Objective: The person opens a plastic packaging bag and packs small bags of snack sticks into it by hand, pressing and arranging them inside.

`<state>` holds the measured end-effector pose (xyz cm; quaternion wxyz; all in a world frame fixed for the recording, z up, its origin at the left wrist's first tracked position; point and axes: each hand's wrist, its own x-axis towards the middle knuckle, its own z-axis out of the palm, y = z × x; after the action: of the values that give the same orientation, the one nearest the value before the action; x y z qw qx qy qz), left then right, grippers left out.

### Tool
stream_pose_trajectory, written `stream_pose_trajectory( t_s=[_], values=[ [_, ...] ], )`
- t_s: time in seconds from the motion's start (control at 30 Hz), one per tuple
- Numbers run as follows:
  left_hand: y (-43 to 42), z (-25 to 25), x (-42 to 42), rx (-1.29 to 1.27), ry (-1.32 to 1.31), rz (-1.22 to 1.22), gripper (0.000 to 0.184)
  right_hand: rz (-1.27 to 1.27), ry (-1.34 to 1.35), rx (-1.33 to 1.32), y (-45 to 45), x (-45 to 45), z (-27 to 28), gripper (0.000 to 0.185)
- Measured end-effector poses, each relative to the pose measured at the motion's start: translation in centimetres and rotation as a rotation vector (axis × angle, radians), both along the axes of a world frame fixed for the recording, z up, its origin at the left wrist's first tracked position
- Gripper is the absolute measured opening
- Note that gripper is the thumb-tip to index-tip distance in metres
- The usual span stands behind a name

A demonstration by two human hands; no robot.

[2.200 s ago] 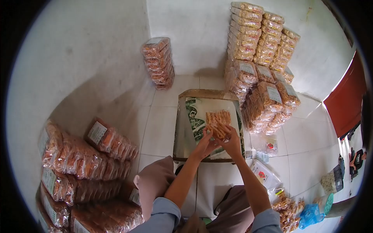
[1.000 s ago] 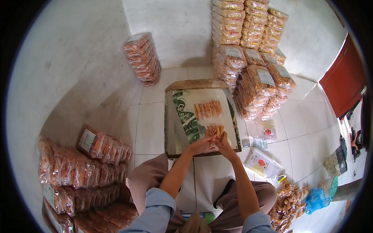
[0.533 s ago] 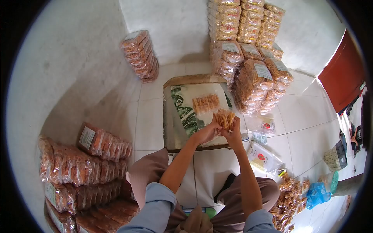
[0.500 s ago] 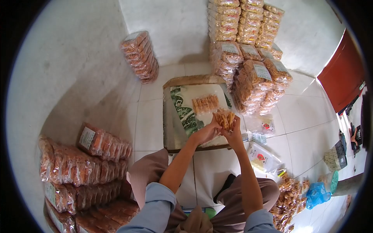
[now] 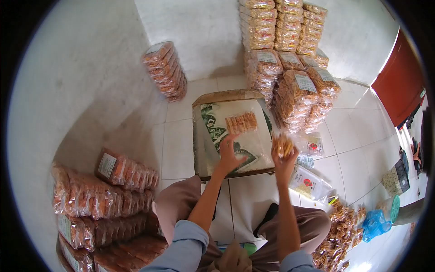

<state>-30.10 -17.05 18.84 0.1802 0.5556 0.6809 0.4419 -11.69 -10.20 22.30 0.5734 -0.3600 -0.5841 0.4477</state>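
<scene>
A small clear bag of brown snack sticks [image 5: 282, 146] is gripped in my right hand [image 5: 284, 158], over the right edge of the low table [image 5: 197, 156]. My left hand [image 5: 230, 155] is raised above the table's patterned cover with fingers spread and nothing in it. Just beyond its fingertips lies a flat clear pack of snack sticks [image 5: 241, 123], resting on the pale middle of the cover. Slight blur softens the bag in my right hand.
Tall stacks of bagged snacks [image 5: 297, 90] stand behind the table's right side. Another stack [image 5: 165, 70] leans by the wall. Packed bundles [image 5: 95, 195] pile at left. Printed plastic bags [image 5: 310, 181], loose snacks [image 5: 337, 235] and a blue bag [image 5: 376, 225] lie at right.
Both hands held the small bag together over the table. The left has let go and moved left with fingers apart, while the right has carried the bag rightward and slightly down.
</scene>
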Motion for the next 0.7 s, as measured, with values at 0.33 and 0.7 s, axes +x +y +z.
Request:
stream_pose_trajectory(
  t_s=[0.33,0.7],
  values=[
    [-0.1,-5.7,4.4,-0.033,0.588,0.01,0.055,-0.163,-0.599,-0.35,-10.8,1.2,-7.6,0.057],
    [0.7,-4.2,4.5,0.048,0.369,-0.029,0.041,0.025,-0.759,-0.087,-5.8,-3.4,-7.7,0.05]
  ],
)
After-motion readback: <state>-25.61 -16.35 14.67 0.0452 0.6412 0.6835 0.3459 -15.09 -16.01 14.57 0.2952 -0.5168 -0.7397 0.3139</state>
